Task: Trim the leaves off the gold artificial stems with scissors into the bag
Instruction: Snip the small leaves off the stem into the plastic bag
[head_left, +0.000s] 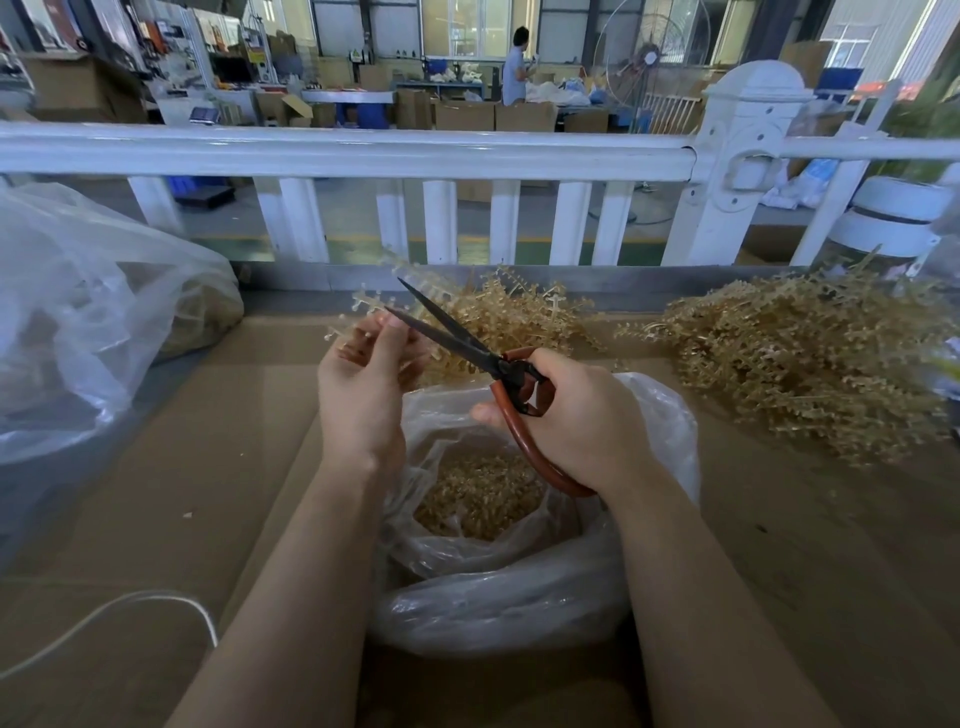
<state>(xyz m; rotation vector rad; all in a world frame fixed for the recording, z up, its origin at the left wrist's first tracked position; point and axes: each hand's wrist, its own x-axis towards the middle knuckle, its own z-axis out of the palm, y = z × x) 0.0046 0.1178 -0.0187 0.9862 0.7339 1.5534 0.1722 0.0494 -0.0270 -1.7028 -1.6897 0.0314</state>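
My left hand (366, 384) pinches a gold artificial stem (363, 306) above the clear plastic bag (665, 415). My right hand (576, 415) grips red-handled scissors (457, 338) whose dark blades are spread apart, tips beside the stem at my left fingertips. The bag stands open below both hands and holds a heap of gold cut leaves (480, 499). A small pile of gold stems (519, 317) lies just behind the hands. A larger pile of gold stems (800, 358) lies to the right on the cardboard-covered table (208, 441).
A big clear plastic bag (78, 322) with gold material inside sits at the left. A white fence (363, 150) runs along the table's far edge. A white cord (130, 608) loops at front left. A person stands far off in the workshop.
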